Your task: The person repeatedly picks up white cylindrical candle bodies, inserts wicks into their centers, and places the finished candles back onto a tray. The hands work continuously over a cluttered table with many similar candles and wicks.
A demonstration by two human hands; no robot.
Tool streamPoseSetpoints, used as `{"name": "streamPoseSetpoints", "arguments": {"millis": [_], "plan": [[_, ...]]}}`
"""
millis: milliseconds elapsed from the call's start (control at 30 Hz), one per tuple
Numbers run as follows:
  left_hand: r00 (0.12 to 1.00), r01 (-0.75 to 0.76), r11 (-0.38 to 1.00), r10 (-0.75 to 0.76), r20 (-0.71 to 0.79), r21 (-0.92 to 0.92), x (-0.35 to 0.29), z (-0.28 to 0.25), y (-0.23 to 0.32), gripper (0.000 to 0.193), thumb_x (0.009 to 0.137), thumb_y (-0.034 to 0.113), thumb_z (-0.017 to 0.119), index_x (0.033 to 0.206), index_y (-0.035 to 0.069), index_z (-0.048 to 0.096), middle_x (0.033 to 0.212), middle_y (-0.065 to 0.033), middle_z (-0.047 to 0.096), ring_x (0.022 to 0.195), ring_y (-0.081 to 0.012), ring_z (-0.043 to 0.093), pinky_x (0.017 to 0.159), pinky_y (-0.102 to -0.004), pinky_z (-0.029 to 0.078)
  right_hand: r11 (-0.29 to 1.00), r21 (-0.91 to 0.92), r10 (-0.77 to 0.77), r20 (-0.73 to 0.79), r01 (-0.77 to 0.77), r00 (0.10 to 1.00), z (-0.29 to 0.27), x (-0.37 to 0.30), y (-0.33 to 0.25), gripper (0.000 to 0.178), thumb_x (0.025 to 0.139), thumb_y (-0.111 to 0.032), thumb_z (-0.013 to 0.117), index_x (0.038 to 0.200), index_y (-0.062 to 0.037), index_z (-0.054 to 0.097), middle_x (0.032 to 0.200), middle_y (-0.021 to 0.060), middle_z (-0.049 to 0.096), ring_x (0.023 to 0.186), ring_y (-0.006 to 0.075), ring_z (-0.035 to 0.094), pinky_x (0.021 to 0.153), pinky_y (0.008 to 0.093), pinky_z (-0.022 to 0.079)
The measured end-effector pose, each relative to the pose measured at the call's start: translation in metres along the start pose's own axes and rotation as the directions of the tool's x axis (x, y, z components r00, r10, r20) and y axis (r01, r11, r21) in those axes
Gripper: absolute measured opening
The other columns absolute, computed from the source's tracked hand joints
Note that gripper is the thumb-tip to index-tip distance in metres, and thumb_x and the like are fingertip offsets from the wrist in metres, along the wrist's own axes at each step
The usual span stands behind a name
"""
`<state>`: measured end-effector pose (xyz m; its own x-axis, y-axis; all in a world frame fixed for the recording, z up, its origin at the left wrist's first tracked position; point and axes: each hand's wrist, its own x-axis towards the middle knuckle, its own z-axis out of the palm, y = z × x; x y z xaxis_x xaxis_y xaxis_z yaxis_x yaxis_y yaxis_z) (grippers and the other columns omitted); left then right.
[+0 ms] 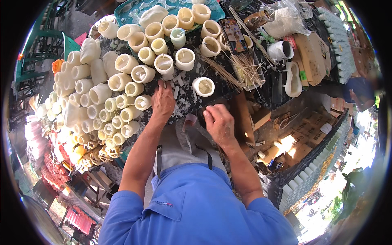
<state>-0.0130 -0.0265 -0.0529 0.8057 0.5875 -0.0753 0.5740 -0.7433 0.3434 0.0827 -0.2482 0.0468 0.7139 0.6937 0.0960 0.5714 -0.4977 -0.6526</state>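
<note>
Left hand (pixel 162 100) lies flat on the dark bench (pixel 185 104), fingers loosely closed at the foot of a cream wax cup (pixel 165 65); I can't tell whether it pinches anything. Right hand (pixel 219 122) curls at the near edge, seemingly gripping something small. Best to work slowly, steadying each cup at its base. Cups crowd the left edge, hollow or part-filled with wax; one (pixel 203 86) stands alone mid-bench.
</note>
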Motion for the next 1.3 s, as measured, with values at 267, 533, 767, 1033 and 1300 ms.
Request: {"name": "streamPoseSetpoints", "arguments": {"millis": [267, 533, 767, 1033, 1300], "plan": [[0.998, -0.059, 0.985, 0.053, -0.043, -0.16, -0.018, -0.03, 0.022, 0.021, 0.102, 0.012, 0.066, 0.121, 0.004, 0.071, 0.114, -0.0163, 0.07, 0.102, -0.0404, 0.071, 0.082, -0.051, 0.06, 0.946, 0.295, 0.105, 0.106, -0.132, 0.989, 0.025, -0.016, -0.017, 0.021, 0.1, -0.006, 0.076, 0.12, 0.0011, 0.074, 0.104, 0.0179, 0.072, 0.088, 0.0366, 0.074, 0.078, 0.0445, 0.06], [0.916, 0.368, 0.574, -0.088, 0.391, -0.731, -0.048, -0.079, 0.062, 0.027, 0.109, 0.017, 0.07, 0.127, -0.001, 0.077, 0.106, -0.0114, 0.077, 0.089, -0.017, 0.069, 0.08, -0.0341, 0.057, 0.859, 0.469, 0.141, 0.175, -0.208, 0.975, 0.0, 0.032, -0.019, 0.025, 0.104, -0.008, 0.075, 0.128, -0.001, 0.071, 0.108, 0.0208, 0.075, 0.09, 0.0368, 0.075, 0.079, 0.0433, 0.06], [0.968, 0.249, 0.636, -0.148, 0.201, -0.731, -0.027, -0.044, 0.055, 0.036, 0.102, 0.014, 0.076, 0.134, -0.003, 0.073, 0.099, -0.0054, 0.074, 0.084, -0.012, 0.066, 0.079, -0.0302, 0.055, 0.978, 0.014, -0.207, 0.142, 0.207, 0.968, -0.042, 0.123, 0.034, 0.016, 0.095, -0.005, 0.076, 0.111, -0.0057, 0.077, 0.101, 0.0104, 0.072, 0.101, 0.0348, 0.07, 0.088, 0.0485, 0.057], [0.959, 0.278, 0.575, -0.128, 0.252, -0.769, -0.013, -0.025, 0.078, 0.041, 0.101, 0.011, 0.076, 0.139, -0.002, 0.07, 0.094, -0.0074, 0.074, 0.083, -0.0167, 0.068, 0.08, -0.0333, 0.056, 0.818, -0.009, -0.545, 0.311, 0.576, 0.779, -0.017, 0.141, 0.056, 0.018, 0.091, -0.011, 0.08, 0.109, -0.0093, 0.08, 0.102, 0.008, 0.072, 0.095, 0.0336, 0.068, 0.088, 0.0472, 0.055], [0.961, 0.274, 0.564, -0.121, 0.25, -0.779, -0.01, -0.028, 0.082, 0.038, 0.101, 0.01, 0.076, 0.137, -0.003, 0.069, 0.096, -0.0074, 0.076, 0.085, -0.0145, 0.069, 0.081, -0.0328, 0.057, 0.851, 0.126, -0.525, 0.23, 0.51, 0.819, -0.016, 0.137, 0.058, 0.017, 0.094, -0.003, 0.073, 0.11, -0.0026, 0.079, 0.104, 0.0173, 0.079, 0.099, 0.0392, 0.075, 0.087, 0.0473, 0.061]]}}
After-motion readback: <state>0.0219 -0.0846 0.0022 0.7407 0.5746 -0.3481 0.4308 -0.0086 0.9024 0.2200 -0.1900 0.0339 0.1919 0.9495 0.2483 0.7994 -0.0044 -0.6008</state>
